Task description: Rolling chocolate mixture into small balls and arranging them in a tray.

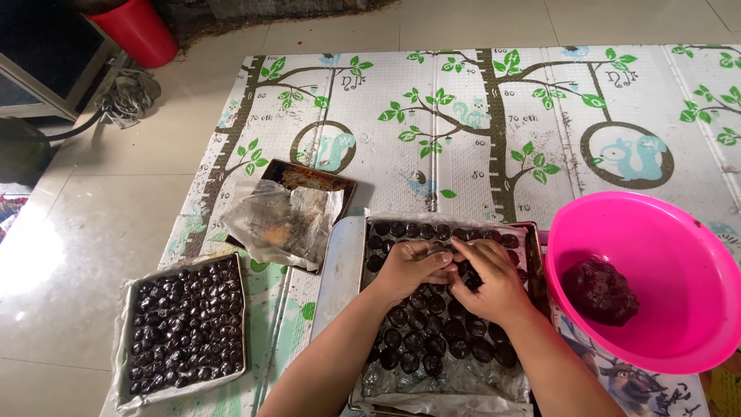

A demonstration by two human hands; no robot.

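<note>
Left hand (409, 266) and right hand (490, 286) meet mid-tray, fingers curled, pinching 1 dark ball (455, 269) (grip mostly hidden). Around them: rows of dark balls (432, 340) on the lined tray (343, 270). Risk: wrists could squash neighbours, or sticky dough could lift the liner. Pink bowl (656, 232) with dough lump (600, 292) at 3 o'clock; 1 full tray (185, 323) at 9.
</note>
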